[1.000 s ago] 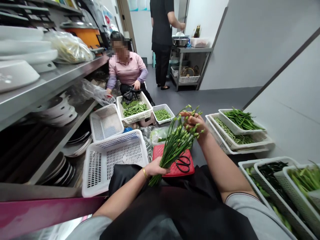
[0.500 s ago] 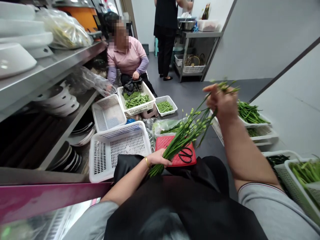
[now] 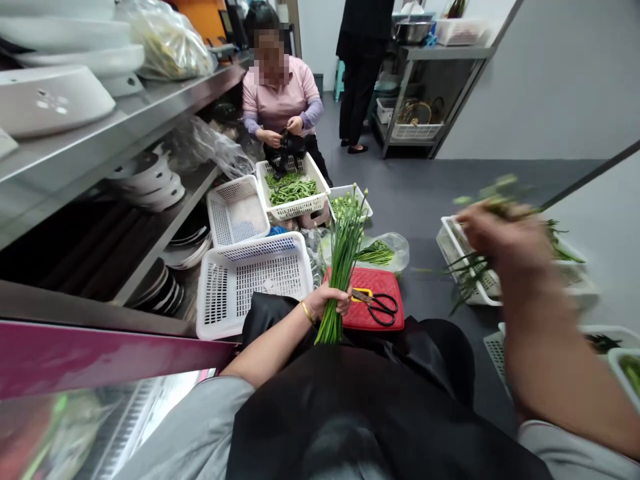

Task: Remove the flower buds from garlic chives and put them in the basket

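Note:
My left hand [image 3: 330, 301] is wrapped round a bunch of flowering chives [image 3: 345, 243], held upright in front of my apron with the pale buds at the top. Off to the right, my right hand [image 3: 515, 240] is smeared by motion but closed on a smaller clump of flowering chives [image 3: 471, 268], its ends poking out on both sides. Black-handled scissors [image 3: 384, 309] lie on a red quilted-looking surface [image 3: 367, 323], just right of my left hand. Beyond it, more green stems [image 3: 376, 252] rest in a clear plastic bag [image 3: 399, 248].
White baskets [image 3: 210, 293] stand on the left beside a metal shelf [image 3: 165, 93] with dishes. A seated person [image 3: 280, 93] handles something black over a basket of green beans [image 3: 290, 190]. Another person [image 3: 363, 73] stands behind. More baskets [image 3: 485, 293] line the right.
My right hand has swung right, away from the bunch, carrying a clump of stems. The bunch in my left hand has tipped upright. The seated person's hands have come together.

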Available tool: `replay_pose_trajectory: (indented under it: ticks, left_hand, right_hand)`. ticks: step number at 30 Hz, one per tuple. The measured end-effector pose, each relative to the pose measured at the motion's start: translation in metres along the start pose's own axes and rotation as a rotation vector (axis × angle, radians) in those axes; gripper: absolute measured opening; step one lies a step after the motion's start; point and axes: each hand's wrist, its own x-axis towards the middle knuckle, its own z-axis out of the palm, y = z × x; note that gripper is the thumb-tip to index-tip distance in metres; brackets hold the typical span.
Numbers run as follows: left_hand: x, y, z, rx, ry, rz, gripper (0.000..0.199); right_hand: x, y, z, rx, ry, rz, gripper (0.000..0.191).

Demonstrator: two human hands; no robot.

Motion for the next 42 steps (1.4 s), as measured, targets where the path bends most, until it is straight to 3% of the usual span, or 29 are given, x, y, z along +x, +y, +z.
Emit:
replay_pose_trajectory:
  ticks: [4,7,14,20,23,28,32,37,42]
  left_hand:
    - [-0.003,0.003,0.013,0.016,0.017,0.017,0.025]
    - [-0.008,0.004,0.015,0.03,0.056,0.017,0.025]
    - [-0.01,0.001,0.003,-0.016,0.187,0.108,0.043]
    - [-0.007,0.002,0.007,-0.022,0.253,0.077,0.062]
    - [-0.006,0.003,0.009,-0.074,0.255,0.075,0.068]
    - [-0.004,0.0,0.006,-0.203,0.187,0.028,0.066]
    - [-0.002,-0.005,0.004,-0.187,0.215,0.035,0.057]
    - [-0.001,-0.008,0.008,-0.176,0.246,-0.015,0.033]
    - [-0.003,-0.005,0.015,-0.061,0.263,0.085,0.037]
  right_hand:
    - [-0.014,0.052,0.086,-0.184,-0.139,0.036,0.034]
    - [-0.014,0.071,0.109,-0.191,-0.189,0.009,0.037]
    - [-0.017,0.088,0.098,-0.385,-0.103,-0.087,0.042]
    - [-0.023,0.096,0.099,-0.542,-0.005,-0.19,0.038]
    - [-0.022,0.1,0.1,-0.421,0.02,-0.1,0.037]
    - [-0.026,0.105,0.109,0.044,-0.061,0.18,0.041]
    - [-0.036,0.095,0.121,0.259,-0.184,0.211,0.046]
    - [-0.041,0.084,0.129,0.314,-0.167,0.187,0.044]
    - [-0.03,0.093,0.12,0.153,-0.052,0.168,0.032]
